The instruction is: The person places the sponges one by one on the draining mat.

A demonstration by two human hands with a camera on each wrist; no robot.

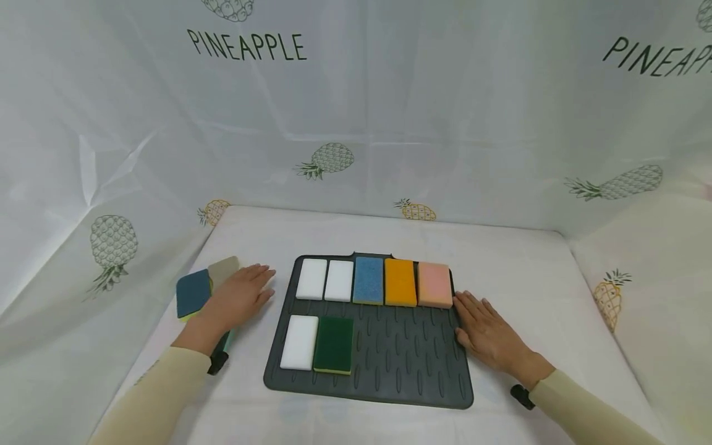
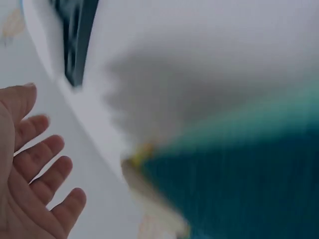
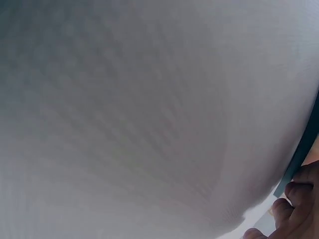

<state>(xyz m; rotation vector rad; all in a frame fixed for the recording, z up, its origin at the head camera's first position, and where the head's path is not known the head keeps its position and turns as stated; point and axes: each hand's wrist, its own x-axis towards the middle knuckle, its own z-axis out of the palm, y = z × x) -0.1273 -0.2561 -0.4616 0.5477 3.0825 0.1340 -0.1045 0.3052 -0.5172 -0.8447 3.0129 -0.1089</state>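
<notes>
My left hand (image 1: 238,298) hangs with its fingers extended, left of a dark grey ribbed mat (image 1: 411,346); in the left wrist view its fingers are spread and hold nothing. Partly behind that hand lie a dark blue sponge (image 1: 193,292) and a beige sponge (image 1: 223,269), and a teal sponge (image 2: 239,174) fills the lower right of the left wrist view. At the mat's right edge, my right hand (image 1: 492,332) rests with straight fingertips touching the rim, near a pink sponge (image 1: 435,285). Beside the pink one stand an orange sponge (image 1: 400,282) and a blue sponge (image 1: 368,280).
White sponges (image 1: 311,279) occupy the left end of the mat's back row. A further white sponge (image 1: 299,343) and a dark green sponge (image 1: 334,345) lie side by side in the front row. Behind the white tabletop (image 1: 500,259) hangs a pineapple-print sheet (image 1: 445,93).
</notes>
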